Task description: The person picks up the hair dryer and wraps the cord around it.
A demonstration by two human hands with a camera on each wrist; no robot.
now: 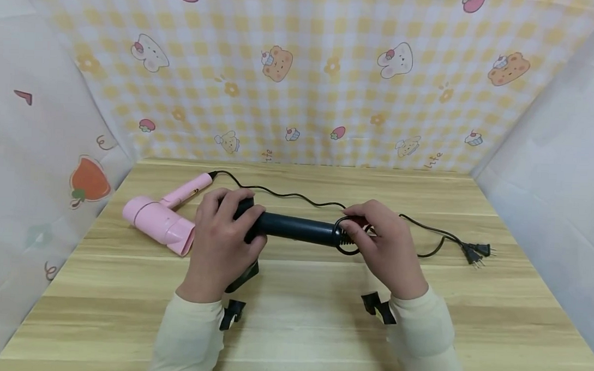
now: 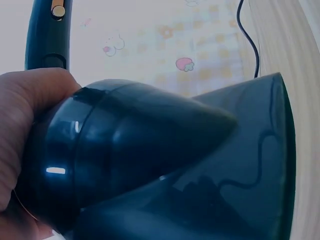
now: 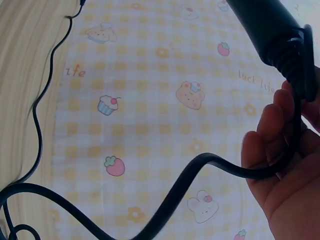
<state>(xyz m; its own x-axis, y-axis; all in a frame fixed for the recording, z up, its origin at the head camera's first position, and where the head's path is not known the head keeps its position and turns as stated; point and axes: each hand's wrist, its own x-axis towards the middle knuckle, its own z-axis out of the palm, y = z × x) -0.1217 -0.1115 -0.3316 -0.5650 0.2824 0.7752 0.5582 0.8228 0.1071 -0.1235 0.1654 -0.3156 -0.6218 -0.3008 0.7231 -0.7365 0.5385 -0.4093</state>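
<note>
My left hand grips a dark blue-green hair dryer around its barrel, with the handle pointing right. Its flared nozzle fills much of the left wrist view; in the head view, part of it shows below that hand. At the handle's end, my right hand pinches the black cord between thumb and fingers, close to the ribbed cord sleeve. A small cord loop hangs around the handle end there. Much of the barrel is hidden behind the left hand's fingers in the head view.
A pink hair dryer lies on the wooden table at the left. Its thin black cord runs along the back toward the right. Two black plugs lie together at the right. A checked cloth hangs behind the table.
</note>
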